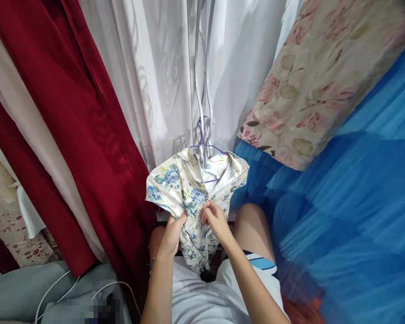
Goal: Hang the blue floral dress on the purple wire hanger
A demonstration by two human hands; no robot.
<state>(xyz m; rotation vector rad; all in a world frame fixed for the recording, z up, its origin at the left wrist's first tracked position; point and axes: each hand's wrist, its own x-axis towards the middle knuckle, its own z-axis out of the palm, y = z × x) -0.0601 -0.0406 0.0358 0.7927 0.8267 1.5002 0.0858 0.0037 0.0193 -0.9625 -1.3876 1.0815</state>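
Note:
A white garment with blue flowers [189, 189] hangs on a purple hanger [202, 137] in front of me, above my knees. My left hand [173, 233] is closed, pinching the cloth at its lower front. My right hand [215, 219] is also closed on the same cloth, right beside the left. The hanger's hook reaches up in front of the white curtain [162, 76]. The garment's lower part drops between my forearms.
A dark red curtain [74, 117] hangs at the left. A flowered mattress [317, 76] leans at the upper right over blue netting [357, 211]. White cables [59, 285] lie on a grey cushion at the lower left.

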